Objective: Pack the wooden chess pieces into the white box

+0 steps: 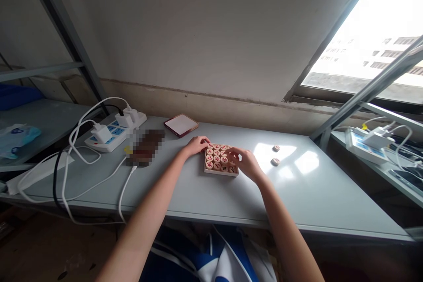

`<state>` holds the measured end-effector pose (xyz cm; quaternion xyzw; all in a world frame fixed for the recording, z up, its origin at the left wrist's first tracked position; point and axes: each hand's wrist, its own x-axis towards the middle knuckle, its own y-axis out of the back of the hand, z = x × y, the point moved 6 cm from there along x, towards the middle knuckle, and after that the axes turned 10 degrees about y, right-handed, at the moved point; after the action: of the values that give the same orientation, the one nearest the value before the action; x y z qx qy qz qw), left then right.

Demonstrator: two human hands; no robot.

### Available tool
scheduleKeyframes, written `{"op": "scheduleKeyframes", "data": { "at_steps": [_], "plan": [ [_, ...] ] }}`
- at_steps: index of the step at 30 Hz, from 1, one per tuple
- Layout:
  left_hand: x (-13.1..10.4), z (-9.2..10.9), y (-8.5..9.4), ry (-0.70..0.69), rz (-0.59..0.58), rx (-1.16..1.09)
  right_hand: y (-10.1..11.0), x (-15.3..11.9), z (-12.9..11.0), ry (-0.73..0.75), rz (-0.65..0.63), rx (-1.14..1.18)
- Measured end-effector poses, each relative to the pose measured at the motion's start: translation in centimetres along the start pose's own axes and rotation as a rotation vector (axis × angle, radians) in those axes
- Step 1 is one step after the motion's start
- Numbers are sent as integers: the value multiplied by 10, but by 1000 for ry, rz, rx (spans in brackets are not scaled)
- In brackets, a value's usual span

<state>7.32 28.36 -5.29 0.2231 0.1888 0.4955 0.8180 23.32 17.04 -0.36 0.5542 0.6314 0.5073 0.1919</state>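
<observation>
A shallow open box [221, 173] sits on the desk in front of me, filled with rows of round xiangqi pieces [216, 159] with red characters. At its far left corner, my left hand [195, 146] holds the edge with bent fingers. My right hand [247, 162] reaches over the box's right side, fingers curled down and drawn together against the pieces there. Whatever lies between those fingertips is hidden. Two loose pieces, a far one [276, 148] and a nearer one [275, 161], lie on the desk to the right of my right hand.
Behind the box, to the left, lies a box lid [181, 125], inside up. Further left are a blurred-out brown object [145, 147], a white power strip [114, 134] with chargers, and looping cables. The grey desk [211, 205] ends close to my body; bed-frame bars flank it.
</observation>
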Motion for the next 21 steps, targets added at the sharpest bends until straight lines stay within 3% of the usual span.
{"op": "scheduleKeyframes", "data": {
  "at_steps": [2,5,8,11,13,21],
  "plan": [
    [-1,1,0,8,-3,2,12,-5,17,-106,93,-251],
    [-1,2,0,21,-16,-10,29,-21,53,-411,128,-556],
    [0,0,-1,32,-14,-13,39,-44,88,-765,35,-637],
    [1,-1,-1,24,-4,1,36,-58,103,-923,-111,-541],
    [0,0,-1,11,-1,5,34,-56,102,-885,-141,-492],
    [-2,2,0,24,-12,-7,24,-33,85,-525,21,-466]
  ]
}}
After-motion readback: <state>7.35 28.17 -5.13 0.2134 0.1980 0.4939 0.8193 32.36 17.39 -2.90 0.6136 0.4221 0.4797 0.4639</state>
